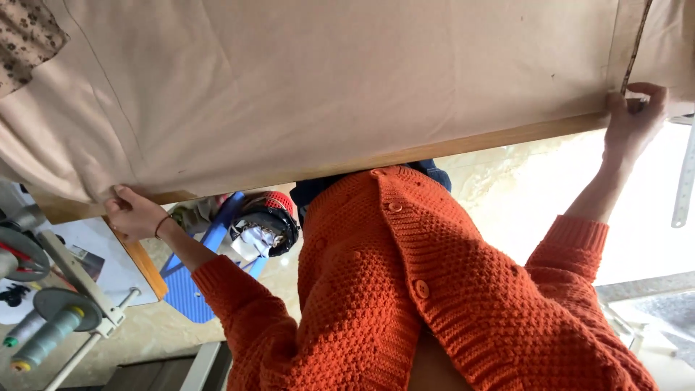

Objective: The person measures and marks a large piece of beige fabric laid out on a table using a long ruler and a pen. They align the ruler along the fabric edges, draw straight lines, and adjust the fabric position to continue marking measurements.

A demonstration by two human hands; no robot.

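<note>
Both hands (pixel 134 213) on smooth, pale beige fabric (pixel 326 80)

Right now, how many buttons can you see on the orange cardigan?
3. One button sits near the table edge, one a little further along the front band, and one further along again. More may be hidden beyond the picture's edge.

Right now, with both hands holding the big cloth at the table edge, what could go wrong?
The beige cloth hangs over the wooden table edge, so it might slide off if a hand lets go. The left hand grips only a corner fold, which could slip. The right hand pinches beside a dark strip; a tug may pull the fabric crooked.
</note>
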